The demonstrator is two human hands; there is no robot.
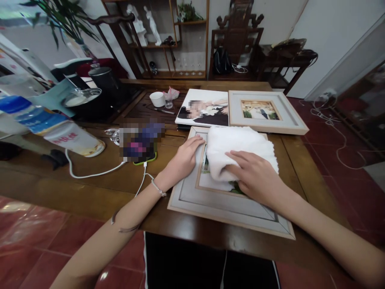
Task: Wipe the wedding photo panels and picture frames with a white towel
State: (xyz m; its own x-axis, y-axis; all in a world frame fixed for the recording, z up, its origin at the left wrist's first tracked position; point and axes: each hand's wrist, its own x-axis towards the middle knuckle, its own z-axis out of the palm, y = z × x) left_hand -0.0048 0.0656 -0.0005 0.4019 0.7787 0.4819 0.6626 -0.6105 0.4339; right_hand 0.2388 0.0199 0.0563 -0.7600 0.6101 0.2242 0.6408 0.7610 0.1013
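Observation:
A picture frame [186,192] with a light wood edge and pale grey border lies flat near the table's front edge. My right hand [255,176] has its fingers closed on a folded white cloth [240,140], which lies over the frame's upper part. The cloth and hand hide much of the picture inside; a little green shows below them. On the frame's left edge rests my left hand [186,154], fingers stretched forward and lying on it, near the cloth. The left thumb is hard to make out.
Behind the frame lie a photo panel [207,108] and a second framed picture [293,114]. To the left are a phone [148,157] with a white cable [96,175], a tilted-looking bottle [72,136] and a dark pot [104,82]. A white cup [157,98] stands farther back.

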